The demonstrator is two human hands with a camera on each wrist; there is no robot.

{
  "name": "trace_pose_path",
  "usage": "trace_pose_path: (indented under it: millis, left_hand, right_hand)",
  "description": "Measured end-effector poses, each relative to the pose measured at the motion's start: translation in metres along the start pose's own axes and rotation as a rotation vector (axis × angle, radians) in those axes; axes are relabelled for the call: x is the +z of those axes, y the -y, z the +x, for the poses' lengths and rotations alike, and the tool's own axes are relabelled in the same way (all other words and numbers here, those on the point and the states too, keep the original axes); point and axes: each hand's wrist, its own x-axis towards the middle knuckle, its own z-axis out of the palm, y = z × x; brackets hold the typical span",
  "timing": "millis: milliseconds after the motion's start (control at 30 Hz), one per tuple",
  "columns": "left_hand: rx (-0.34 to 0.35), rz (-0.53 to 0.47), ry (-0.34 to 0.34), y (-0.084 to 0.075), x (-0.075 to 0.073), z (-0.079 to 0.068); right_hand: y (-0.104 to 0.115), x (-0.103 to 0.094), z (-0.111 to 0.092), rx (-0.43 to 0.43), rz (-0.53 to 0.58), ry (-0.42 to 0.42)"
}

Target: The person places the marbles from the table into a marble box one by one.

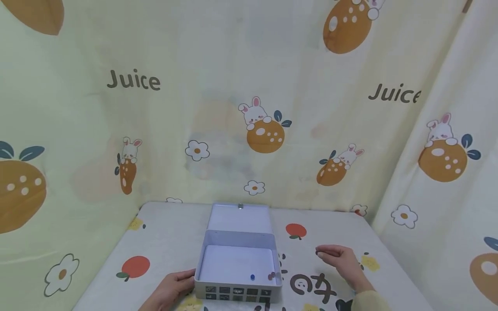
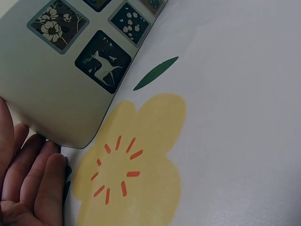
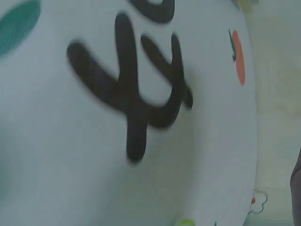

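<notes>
A white lidded box [image 1: 200, 263] stands on the table with its lid [image 1: 239, 217] tipped back. Inside lie a small blue bead-like piece [image 1: 252, 277] and small reddish-brown pieces [image 1: 271, 275]. My left hand [image 1: 173, 287] rests against the box's left side; in the left wrist view its fingers [image 2: 49, 188] lie loosely bent by the box's lower corner. To the right of the box, my right hand [image 1: 342, 263] is raised over the tablecloth, pinching a tiny dark piece [image 1: 317, 250] between thumb and fingertips. Only a sliver of a finger [image 3: 296, 193] shows in the right wrist view.
The box's front carries small dark picture squares [image 1: 238, 291]. A white tablecloth [image 1: 167, 233] printed with fruit, flowers and black lettering covers the table. Patterned curtains [image 1: 218, 52] hang behind the table and along both sides.
</notes>
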Motion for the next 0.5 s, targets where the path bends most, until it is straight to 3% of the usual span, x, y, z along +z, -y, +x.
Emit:
trace_pose_path:
  millis: [500]
  left_hand:
    - [-0.010, -0.005, -0.005, 0.000, 0.000, 0.001]
  right_hand:
    - [0.074, 0.102, 0.015, -0.221, 0.069, 0.185]
